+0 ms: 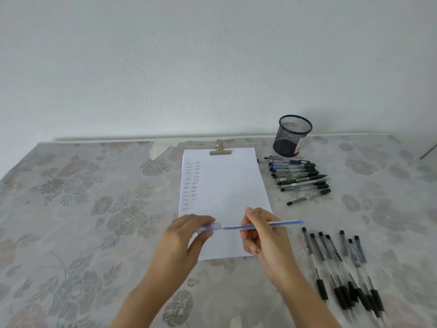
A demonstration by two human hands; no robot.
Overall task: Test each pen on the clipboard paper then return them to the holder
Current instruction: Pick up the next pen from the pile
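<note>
A blue pen (286,223) is held level above the lower part of the clipboard paper (227,185), its tip pointing left and its barrel reaching past the sheet's right edge. It is pinched near the writing end by the thumb and fingers of the right hand (262,235), whose other fingers are curled under. The pen's translucent cap (216,225) is pinched between the thumb and fingertips of the left hand (186,233), just beside the tip and in line with it. Both forearms are raised from the near edge. Rows of small marks are seen down the sheet's left side, under a brass clip (220,149). A black mesh holder (292,136) stands upright beyond the paper's right corner, one pile of pens (298,176) just before it and a second group of pens (343,268) near the right forearm, all on a floral tablecloth (94,209).
</note>
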